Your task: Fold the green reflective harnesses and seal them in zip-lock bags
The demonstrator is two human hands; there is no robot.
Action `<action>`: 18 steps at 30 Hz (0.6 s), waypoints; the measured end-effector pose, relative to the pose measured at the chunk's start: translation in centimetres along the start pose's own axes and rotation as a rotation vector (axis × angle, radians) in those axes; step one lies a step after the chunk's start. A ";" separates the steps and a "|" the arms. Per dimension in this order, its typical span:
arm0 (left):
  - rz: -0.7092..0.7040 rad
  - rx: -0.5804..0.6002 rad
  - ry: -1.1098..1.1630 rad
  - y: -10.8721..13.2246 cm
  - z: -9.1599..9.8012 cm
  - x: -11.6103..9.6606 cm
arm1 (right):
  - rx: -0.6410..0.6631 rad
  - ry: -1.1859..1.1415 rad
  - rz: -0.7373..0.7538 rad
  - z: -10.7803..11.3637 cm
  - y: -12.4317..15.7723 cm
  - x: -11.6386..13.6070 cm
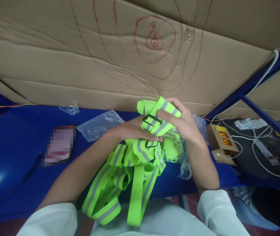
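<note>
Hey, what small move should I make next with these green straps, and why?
I'd probably have your left hand draw up the loose loops: they dangle past the edge of the blue table toward your lap, while your right hand grips the folded section, thumb on top.

- Folded strap (pixel 165 109): neon yellow-green webbing, gray stripe; doubled into flat layers, tilted, pinched by right hand (pixel 186 119) with thumb on top; left hand (pixel 141 131) at its lower end.
- Upper buckle (pixel 154 117): black, rectangular frame, threaded on folded strap, face up, slightly slanted.
- Lower buckle (pixel 152 146): black, smaller-looking, just below left hand, partly covered by webbing.
- Hanging loops (pixel 136 193): same green webbing, loose and tangled, drooping below the hands; some faces striped, one broad run plain green.
- Strap coil (pixel 173 150): same green with gray, bunched up, just beside the hanging loops; partly hidden.
</note>
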State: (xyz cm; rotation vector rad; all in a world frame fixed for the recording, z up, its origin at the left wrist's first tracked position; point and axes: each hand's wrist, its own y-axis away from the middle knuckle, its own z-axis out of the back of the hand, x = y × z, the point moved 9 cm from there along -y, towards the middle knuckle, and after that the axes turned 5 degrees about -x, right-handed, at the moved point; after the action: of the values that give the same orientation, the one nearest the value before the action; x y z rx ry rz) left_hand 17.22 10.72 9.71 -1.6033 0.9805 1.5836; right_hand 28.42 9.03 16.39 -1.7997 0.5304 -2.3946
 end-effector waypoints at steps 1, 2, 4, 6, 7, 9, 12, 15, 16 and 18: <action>-0.015 -0.042 -0.051 0.0 0.5 -0.1 | 0.029 -0.068 -0.044 -0.4 -0.2 -0.7; -0.020 -0.085 -0.110 0.1 1.1 -0.2 | 0.050 -0.130 -0.080 -0.8 -0.3 -1.4; 0.001 -0.171 -0.234 0.4 2.4 -0.1 | 0.068 -0.209 -0.121 -1.5 -0.7 -2.5; 0.039 -0.246 -0.293 0.6 3.4 0.2 | 0.062 -0.216 -0.130 -1.7 -0.9 -3.0; 0.060 -0.256 -0.285 0.7 3.5 0.4 | 0.043 -0.201 -0.125 -1.6 -1.0 -3.2; 0.103 -0.218 -0.207 0.4 2.9 1.0 | -0.026 -0.153 -0.090 -0.8 -1.1 -3.0; 0.024 -0.284 -0.108 -0.3 2.2 0.9 | -0.176 -0.061 0.010 1.2 -0.9 -1.8; -0.212 -0.487 -0.190 -0.4 3.0 -0.5 | -0.238 -0.017 0.070 2.2 -0.1 -0.5; -0.253 -0.464 -0.225 -0.5 2.6 -0.6 | -0.220 -0.038 0.057 2.1 0.1 -0.3; -0.259 -0.318 -0.286 -0.9 1.5 -0.2 | -0.156 -0.122 -0.015 1.4 0.4 -0.4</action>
State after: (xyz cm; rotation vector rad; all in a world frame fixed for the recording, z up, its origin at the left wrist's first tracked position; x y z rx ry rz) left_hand 17.24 12.50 9.78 -1.5743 0.3671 1.7829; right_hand 29.83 8.46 16.19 -2.0027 0.7100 -2.2914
